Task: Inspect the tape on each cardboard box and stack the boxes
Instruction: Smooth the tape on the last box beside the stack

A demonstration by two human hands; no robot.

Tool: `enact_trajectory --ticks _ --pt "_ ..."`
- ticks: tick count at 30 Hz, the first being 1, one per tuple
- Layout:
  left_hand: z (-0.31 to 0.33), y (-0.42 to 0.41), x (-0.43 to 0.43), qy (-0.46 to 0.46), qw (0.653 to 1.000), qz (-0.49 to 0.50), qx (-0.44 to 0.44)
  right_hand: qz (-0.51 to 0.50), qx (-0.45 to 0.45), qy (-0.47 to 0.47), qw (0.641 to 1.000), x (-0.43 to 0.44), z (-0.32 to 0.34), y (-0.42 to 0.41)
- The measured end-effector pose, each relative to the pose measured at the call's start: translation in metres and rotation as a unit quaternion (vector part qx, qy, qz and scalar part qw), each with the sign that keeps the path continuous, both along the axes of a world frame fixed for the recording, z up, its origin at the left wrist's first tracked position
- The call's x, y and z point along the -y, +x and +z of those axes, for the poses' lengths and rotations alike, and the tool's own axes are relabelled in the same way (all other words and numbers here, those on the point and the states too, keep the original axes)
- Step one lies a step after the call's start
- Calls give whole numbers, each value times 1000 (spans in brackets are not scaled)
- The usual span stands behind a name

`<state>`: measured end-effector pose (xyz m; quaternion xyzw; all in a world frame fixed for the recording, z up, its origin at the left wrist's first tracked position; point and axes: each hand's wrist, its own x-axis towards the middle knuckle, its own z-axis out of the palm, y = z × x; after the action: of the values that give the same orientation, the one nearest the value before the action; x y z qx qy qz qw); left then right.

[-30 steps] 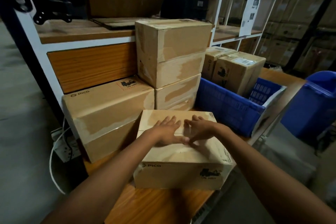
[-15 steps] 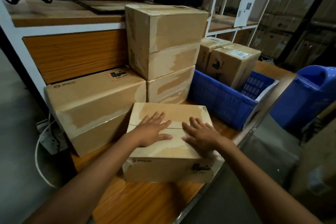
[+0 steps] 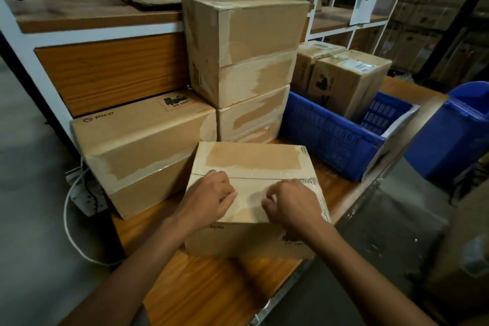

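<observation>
A taped cardboard box (image 3: 251, 161) lies on the wooden table (image 3: 211, 286) right in front of me, with clear tape along its top seam. My left hand (image 3: 209, 198) rests on the near left part of its top with the fingers curled under. On the near right part sits my right hand (image 3: 291, 204), curled the same way and holding nothing. Behind this box stands a stack of two boxes, the upper box (image 3: 254, 34) on the lower box (image 3: 254, 114). A long PICO box (image 3: 137, 140) lies to the left.
A blue crate (image 3: 325, 137) at the right holds two upright boxes (image 3: 352, 79). A blue bin (image 3: 460, 124) stands beyond the table's right edge. A power strip with a white cable (image 3: 87, 196) hangs at the left, and a shelf unit (image 3: 100, 32) backs the table.
Both hands lay flat with straight fingers on the box top; they have slid toward the near edge and curled. The view has dropped closer to the box.
</observation>
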<state>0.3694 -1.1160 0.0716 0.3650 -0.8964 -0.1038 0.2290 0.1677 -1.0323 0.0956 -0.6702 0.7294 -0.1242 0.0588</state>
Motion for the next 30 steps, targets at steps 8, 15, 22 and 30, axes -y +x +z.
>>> enact_trajectory --ticks 8,15,22,30 --pt "-3 1 19 -52 998 41 16 105 -68 -1 992 33 6 22" --pt "-1 -14 41 82 965 95 229 148 -59 75 984 66 -27 6" --pt "5 -9 53 176 938 269 126 35 -51 83 995 70 -21 -41" --pt "-2 -3 53 238 931 275 3 -165 104 -94 976 51 -21 -53"
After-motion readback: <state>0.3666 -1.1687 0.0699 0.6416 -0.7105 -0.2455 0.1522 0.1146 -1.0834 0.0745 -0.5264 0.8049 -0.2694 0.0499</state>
